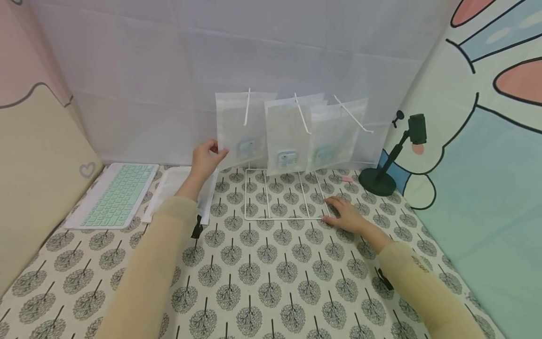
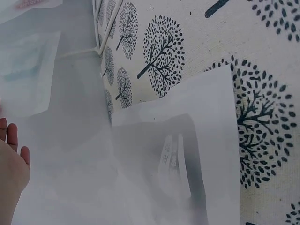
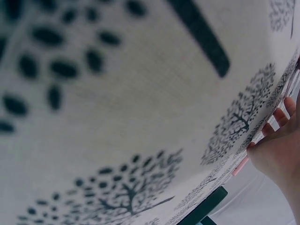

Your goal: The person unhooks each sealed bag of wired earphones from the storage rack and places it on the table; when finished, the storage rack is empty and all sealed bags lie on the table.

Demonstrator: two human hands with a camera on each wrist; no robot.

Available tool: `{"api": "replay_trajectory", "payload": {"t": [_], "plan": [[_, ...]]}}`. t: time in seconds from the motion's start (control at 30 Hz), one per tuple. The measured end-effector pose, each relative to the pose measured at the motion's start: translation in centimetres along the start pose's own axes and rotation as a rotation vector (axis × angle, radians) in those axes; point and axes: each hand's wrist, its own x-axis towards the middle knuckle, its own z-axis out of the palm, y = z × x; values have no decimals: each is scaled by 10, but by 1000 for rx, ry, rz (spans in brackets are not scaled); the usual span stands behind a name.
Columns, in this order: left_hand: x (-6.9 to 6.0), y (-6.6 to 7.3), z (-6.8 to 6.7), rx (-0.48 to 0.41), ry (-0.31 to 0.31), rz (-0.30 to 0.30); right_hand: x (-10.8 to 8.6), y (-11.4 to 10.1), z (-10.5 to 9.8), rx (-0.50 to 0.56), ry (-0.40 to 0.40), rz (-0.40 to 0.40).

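Note:
My left hand (image 1: 206, 160) pinches the lower left edge of the leftmost translucent white bag (image 1: 237, 127), thumb in front; its fingers are partly cut off in the left wrist view. That bag hangs on a prong of a white wire rack (image 1: 288, 219). Two more such bags, a middle bag (image 1: 281, 134) and a right bag (image 1: 338, 125), hang beside it, each with a bluish print or item low down. My right hand (image 1: 346, 215) lies low on the table with fingers fairly straight, fingertips at the right front corner of the rack's base.
A keyboard with mint keys (image 1: 116, 197) lies at the left. Next to it are flat white bags or sheets (image 1: 169, 186), partly under my left forearm. A black stand (image 1: 378, 181) stands at the back right, near a small pink piece (image 1: 347, 179). White cloth (image 1: 139, 94) hangs behind.

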Motion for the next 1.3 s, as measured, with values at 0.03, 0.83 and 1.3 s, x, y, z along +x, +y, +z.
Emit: {"api": "replay_trajectory", "payload": {"t": [0.03, 0.83, 1.3], "plan": [[-1, -1, 0, -6, 8, 2, 0, 0, 0, 2, -1, -2], [-20, 21, -32, -12, 82, 57, -4, 0, -2, -7, 10, 8], [-32, 43, -66, 84, 82, 213, -1, 5, 0, 34, -4, 6]]}}
